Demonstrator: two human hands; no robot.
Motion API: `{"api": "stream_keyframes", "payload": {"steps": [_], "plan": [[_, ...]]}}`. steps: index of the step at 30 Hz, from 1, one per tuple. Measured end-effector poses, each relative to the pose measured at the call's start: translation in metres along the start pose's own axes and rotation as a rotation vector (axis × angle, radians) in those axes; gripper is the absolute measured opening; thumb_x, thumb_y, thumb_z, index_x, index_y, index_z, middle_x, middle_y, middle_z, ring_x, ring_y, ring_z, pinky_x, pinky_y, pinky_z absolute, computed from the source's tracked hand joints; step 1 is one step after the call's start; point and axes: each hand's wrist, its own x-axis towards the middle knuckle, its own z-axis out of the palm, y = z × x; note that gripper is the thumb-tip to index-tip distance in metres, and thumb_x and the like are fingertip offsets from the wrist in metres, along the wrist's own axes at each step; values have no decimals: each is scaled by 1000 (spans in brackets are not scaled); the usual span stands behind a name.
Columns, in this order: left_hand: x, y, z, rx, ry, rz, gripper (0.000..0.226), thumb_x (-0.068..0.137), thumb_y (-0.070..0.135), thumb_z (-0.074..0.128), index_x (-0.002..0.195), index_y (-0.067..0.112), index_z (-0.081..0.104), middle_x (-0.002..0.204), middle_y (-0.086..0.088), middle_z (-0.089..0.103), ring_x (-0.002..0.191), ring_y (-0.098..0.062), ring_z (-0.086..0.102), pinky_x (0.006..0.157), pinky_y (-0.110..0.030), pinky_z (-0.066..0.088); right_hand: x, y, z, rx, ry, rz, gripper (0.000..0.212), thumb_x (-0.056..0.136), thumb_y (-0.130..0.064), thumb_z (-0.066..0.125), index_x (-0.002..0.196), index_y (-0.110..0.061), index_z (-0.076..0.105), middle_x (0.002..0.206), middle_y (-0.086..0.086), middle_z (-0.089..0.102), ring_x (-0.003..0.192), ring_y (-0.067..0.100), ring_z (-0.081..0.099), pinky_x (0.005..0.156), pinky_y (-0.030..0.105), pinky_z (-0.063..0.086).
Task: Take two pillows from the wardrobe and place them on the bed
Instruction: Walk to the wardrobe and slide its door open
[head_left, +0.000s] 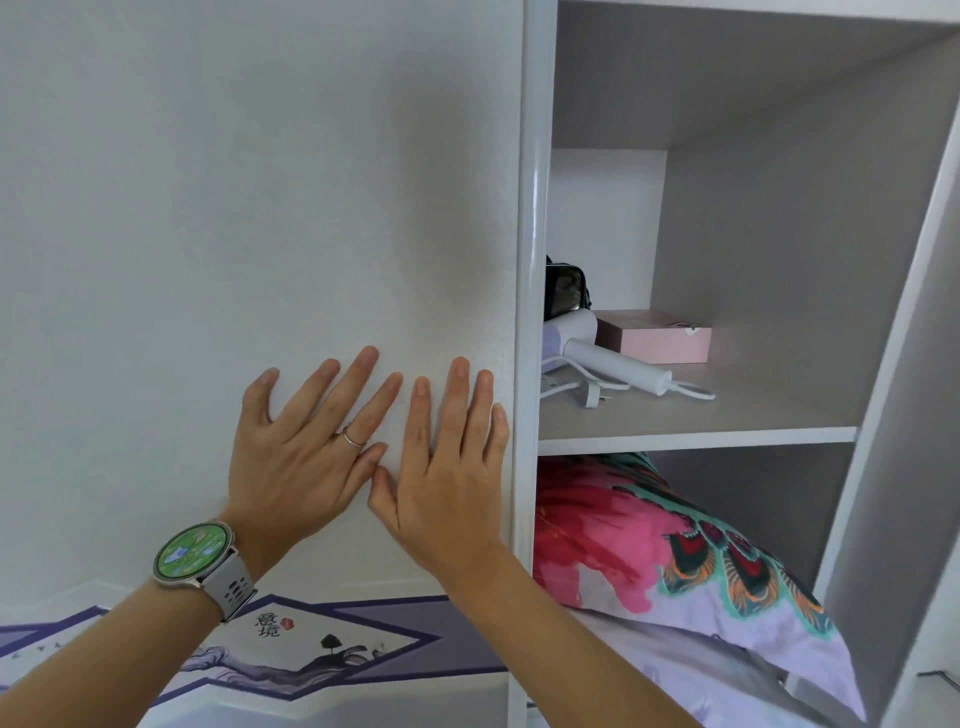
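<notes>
A: The right hand (447, 467) lies flat and spread on the door (260, 208), holding nothing; the left hand (306, 441) is the same, just beside it.

B: And the pillow (675, 561)?

A: To the right of both hands, past the door's edge, in the wardrobe (779, 260) under the shelf (696, 436). Its long axis runs from the back toward the lower right. The right hand is nearer.

B: A second pillow?

A: Can't tell; none shows clearly.

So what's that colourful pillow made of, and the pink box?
The pillow looks like soft printed fabric, slightly shiny: it wrinkles and sags. The pink box looks like matte cardboard, judging by its sharp flat edges, though it could be wood.
</notes>
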Motion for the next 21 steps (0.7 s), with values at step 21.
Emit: {"api": "stream_keyframes", "payload": {"steps": [21], "plan": [[-31, -49, 5, 0, -4, 1, 60, 96, 47, 31, 151, 22, 30, 161, -4, 21, 147, -23, 16, 111, -56, 19, 3, -54, 14, 38, -9, -3, 79, 90, -47, 46, 153, -8, 18, 159, 24, 4, 149, 43, 5, 119, 52, 8]]}}
